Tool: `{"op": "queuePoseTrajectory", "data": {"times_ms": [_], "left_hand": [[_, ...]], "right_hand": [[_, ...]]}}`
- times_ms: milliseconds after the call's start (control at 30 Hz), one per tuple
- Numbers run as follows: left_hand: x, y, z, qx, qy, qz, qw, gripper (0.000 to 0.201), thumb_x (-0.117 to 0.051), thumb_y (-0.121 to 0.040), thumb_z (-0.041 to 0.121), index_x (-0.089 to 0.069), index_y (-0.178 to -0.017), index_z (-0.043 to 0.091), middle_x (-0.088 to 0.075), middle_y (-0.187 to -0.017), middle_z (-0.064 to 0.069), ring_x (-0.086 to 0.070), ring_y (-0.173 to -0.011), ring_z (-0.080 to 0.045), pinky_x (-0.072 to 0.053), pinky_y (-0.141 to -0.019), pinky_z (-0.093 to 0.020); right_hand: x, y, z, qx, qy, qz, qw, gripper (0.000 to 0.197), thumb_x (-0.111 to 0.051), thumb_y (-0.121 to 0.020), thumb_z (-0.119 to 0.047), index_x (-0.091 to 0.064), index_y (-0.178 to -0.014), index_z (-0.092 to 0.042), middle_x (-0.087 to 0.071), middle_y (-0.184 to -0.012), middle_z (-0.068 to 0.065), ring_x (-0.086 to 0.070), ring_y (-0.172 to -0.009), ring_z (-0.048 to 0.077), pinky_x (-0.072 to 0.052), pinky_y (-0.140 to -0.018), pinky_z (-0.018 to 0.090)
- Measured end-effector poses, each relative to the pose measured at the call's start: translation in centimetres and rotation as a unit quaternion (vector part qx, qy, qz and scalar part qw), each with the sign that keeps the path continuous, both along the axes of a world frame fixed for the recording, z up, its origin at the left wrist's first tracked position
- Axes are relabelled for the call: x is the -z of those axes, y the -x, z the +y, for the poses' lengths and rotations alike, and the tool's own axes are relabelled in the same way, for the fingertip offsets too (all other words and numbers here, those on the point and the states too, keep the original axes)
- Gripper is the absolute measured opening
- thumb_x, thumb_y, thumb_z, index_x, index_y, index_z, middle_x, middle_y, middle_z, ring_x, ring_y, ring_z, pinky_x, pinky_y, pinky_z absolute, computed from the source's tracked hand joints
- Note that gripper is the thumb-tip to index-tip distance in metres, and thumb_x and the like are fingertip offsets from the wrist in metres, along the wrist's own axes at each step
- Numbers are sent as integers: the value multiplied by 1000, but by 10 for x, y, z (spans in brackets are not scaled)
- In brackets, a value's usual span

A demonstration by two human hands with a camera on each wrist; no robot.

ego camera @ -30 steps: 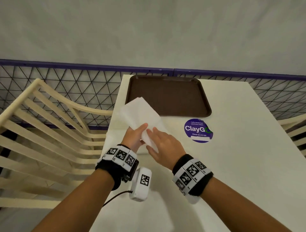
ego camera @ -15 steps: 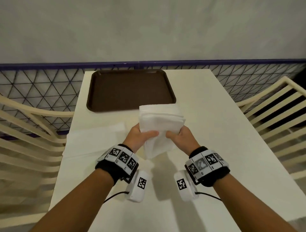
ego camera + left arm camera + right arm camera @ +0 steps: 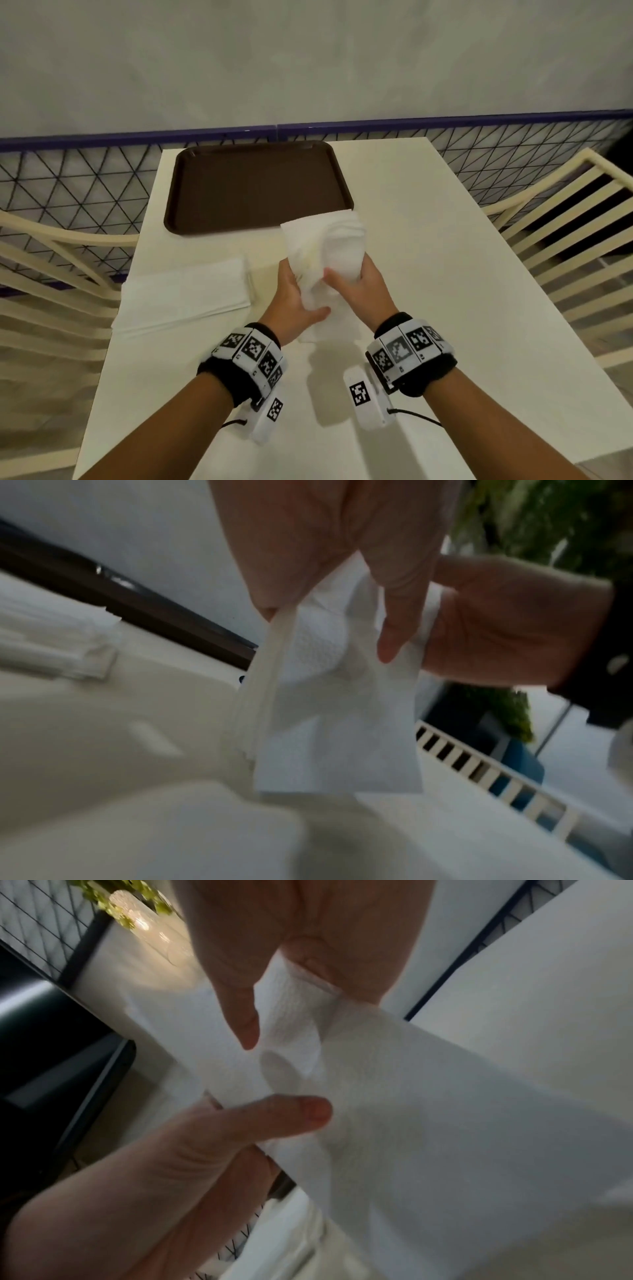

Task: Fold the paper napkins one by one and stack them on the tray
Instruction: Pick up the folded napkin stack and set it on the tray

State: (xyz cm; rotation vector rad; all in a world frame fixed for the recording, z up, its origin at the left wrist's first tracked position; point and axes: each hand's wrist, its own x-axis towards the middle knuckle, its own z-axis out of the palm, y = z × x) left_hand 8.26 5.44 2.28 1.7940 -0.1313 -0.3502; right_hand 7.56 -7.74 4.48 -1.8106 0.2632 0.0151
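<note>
Both hands hold a thick bundle of white paper napkins [image 3: 329, 253] upright above the table, just in front of the brown tray [image 3: 260, 188], which holds nothing. My left hand [image 3: 294, 298] grips the bundle's lower left side, thumb across the front. My right hand [image 3: 356, 281] curls round the right side and bends the bundle. The left wrist view shows the napkins [image 3: 329, 696] pinched between my fingers, and the right wrist view shows the napkins [image 3: 411, 1096] under my thumb. A flat stack of unfolded napkins [image 3: 185, 298] lies on the table to the left.
The white table [image 3: 445, 274] stands against a purple-railed mesh fence [image 3: 68, 185]. Cream slatted chairs stand on the left [image 3: 51, 274] and the right [image 3: 565, 222]. The tray sits at the table's far left end.
The bundle went from my left hand at the table's left to both hands at the middle, and my right hand now bends its right half. The view swung right.
</note>
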Motion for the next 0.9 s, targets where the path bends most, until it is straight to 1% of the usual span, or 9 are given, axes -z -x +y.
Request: {"op": "queuePoseTrajectory", "data": {"times_ms": [133,267,367,467,567,667,733,800,900], "left_hand": [[-1,-5,5,2,-93,-27,995,59,-60,-85,1,-27,-133,9,-47,-112,4,-49,-104,-13,-37,-83,-16],[-18,-14,9,26,-102,-48,993,51,-57,-87,0,-40,-134,11,-52,-110,3,-51,-102,-14,-37,-81,-15],[-35,-22,11,98,-151,-42,983,50,-56,-86,0,-43,-132,15,-56,-111,-1,-53,-96,-13,-38,-79,-17],[-43,-31,20,158,-181,1,971,40,-57,-85,4,-50,-118,26,-59,-100,3,-58,-87,-14,-44,-76,-21],[-38,-37,26,189,-203,19,961,28,-59,-84,8,-50,-99,30,-59,-90,5,-57,-78,-12,-45,-72,-21],[-28,-35,34,207,-288,49,934,29,-65,-83,18,-46,-103,28,-51,-89,6,-50,-79,-12,-38,-69,-20],[-18,-32,44,215,-314,73,922,25,-67,-82,20,-51,-98,26,-52,-88,6,-49,-79,-12,-38,-65,-18],[-8,-26,56,174,-298,60,937,15,-68,-80,18,-57,-85,25,-57,-86,5,-51,-79,-12,-39,-65,-16],[5,-9,62,31,-124,37,991,22,-68,-80,7,-61,-76,27,-64,-82,6,-55,-75,-10,-43,-63,-14]], "right_hand": [[5,0,-2,-1,9,17,1000,46,-72,-80,-17,-54,-121,-11,-61,-110,0,-59,-108,20,-50,-91,33],[-12,-5,-20,-3,-39,12,999,33,-75,-76,-12,-61,-105,-13,-64,-93,-5,-62,-83,5,-52,-67,10],[-35,-14,-38,-8,-67,4,998,31,-76,-73,-8,-64,-100,-15,-67,-95,-1,-63,-84,9,-52,-75,18],[-54,-16,-57,-93,-55,45,993,23,-73,-76,-8,-65,-91,-23,-68,-88,-4,-64,-79,12,-53,-74,21],[-49,-14,-63,-216,77,126,965,17,-69,-81,-12,-65,-96,-18,-68,-86,-6,-64,-78,11,-52,-72,14],[-31,-9,-67,-214,124,122,961,9,-63,-87,-9,-63,-92,-17,-63,-86,-7,-59,-77,6,-46,-64,4],[-16,-5,-77,-171,74,114,976,21,-59,-88,-4,-62,-108,-10,-63,-99,0,-58,-87,10,-47,-69,7],[-3,1,-85,-133,31,106,985,30,-56,-89,2,-58,-119,-1,-60,-108,4,-55,-97,14,-47,-70,5],[13,11,-92,-90,-23,92,991,35,-50,-88,11,-53,-121,-2,-58,-108,2,-56,-92,10,-47,-69,2]]}}
